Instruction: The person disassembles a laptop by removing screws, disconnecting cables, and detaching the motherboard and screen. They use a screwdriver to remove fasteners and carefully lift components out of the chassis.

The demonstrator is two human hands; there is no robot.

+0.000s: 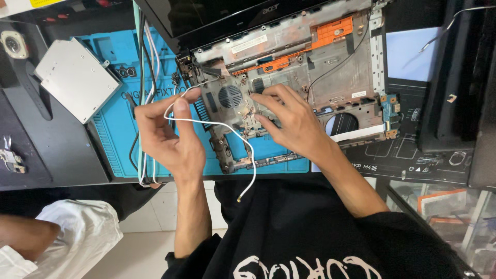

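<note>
White cable (227,126): left hand (168,137) is pinching it closed between thumb and fingers.
Laptop base (310,72): right hand (289,121) is resting open on it, gripping nothing.
Surface: blue mat (116,129) is lying on a dark bench (62,155).
Room: pale tiled floor (144,248) is showing below.

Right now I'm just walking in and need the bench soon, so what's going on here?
A person has an opened laptop base on a blue mat. The left hand pinches a thin white cable whose free end hangs off the bench edge. The right hand rests fingertips on the base near the fan vent. A removed silver drive lies to the left.
</note>
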